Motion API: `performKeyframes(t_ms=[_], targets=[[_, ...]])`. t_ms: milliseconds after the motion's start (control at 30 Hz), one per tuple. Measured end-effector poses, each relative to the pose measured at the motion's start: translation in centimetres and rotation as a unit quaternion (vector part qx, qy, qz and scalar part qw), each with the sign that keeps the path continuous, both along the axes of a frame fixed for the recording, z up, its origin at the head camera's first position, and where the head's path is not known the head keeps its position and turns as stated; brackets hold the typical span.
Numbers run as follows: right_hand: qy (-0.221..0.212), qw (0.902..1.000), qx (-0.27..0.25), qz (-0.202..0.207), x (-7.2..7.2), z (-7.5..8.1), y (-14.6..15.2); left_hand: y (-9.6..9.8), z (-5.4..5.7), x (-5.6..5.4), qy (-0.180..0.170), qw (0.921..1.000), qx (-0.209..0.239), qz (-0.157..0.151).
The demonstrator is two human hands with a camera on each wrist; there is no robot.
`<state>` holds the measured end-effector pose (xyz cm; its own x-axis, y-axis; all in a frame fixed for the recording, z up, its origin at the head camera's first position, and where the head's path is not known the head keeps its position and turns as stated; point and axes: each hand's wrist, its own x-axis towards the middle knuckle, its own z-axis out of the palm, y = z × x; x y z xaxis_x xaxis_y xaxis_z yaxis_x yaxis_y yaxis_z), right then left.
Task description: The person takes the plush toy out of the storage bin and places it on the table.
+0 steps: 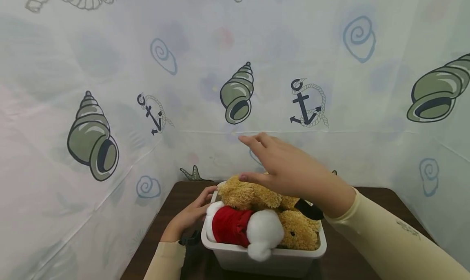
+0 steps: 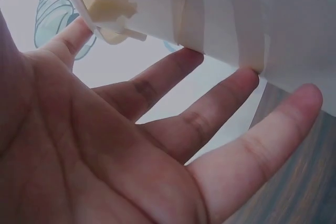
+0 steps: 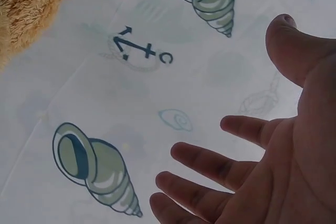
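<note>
A white plastic bin (image 1: pixel 264 263) stands on the table, filled with plush toys. Golden-brown shaggy plush (image 1: pixel 238 192) fills its back, and a similar plush head with a dark eye (image 1: pixel 299 233) lies at front right. A white plush toy in red cloth (image 1: pixel 231 227) rests at front left, its white part overhanging the rim. My left hand (image 1: pixel 192 214) touches the bin's left side; in the left wrist view, extended fingertips (image 2: pixel 244 80) meet the white wall. Above the toys hovers my right hand (image 1: pixel 293 167), fingers spread and holding nothing; golden fur (image 3: pixel 34 9) shows beyond it.
The dark brown wooden table (image 1: pixel 352 251) extends on both sides of the bin. Pale fabric walls (image 1: pixel 198 100) printed with shells and anchors enclose it at the back and sides. Black wrist devices (image 1: pixel 190 238) sit at both wrists.
</note>
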<state>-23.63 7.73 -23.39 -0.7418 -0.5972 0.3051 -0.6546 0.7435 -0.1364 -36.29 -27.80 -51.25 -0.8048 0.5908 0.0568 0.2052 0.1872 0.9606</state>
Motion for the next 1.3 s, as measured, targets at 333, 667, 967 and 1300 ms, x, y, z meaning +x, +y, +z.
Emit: performKeyframes(t_ms=[333,667,967,1300], targets=[[-0.04,0.9903,0.129,0.032,-4.6,-1.3,-4.6,-0.1,-0.2,0.1,-0.022,0.9991,0.03,-0.022],[-0.107,0.979,0.157,0.073,-6.6,-5.4,-6.5,-0.2,-0.3,0.0,-0.015,0.9985,0.034,-0.041],[-0.146,0.9797,0.123,0.063,-7.8,-8.1,-7.4,-0.2,-0.4,0.1,-0.031,0.9981,0.043,-0.031],[-0.158,0.976,0.143,0.048,-8.4,-9.8,-7.8,-0.2,-0.1,0.3,-0.046,0.9979,0.036,-0.027]])
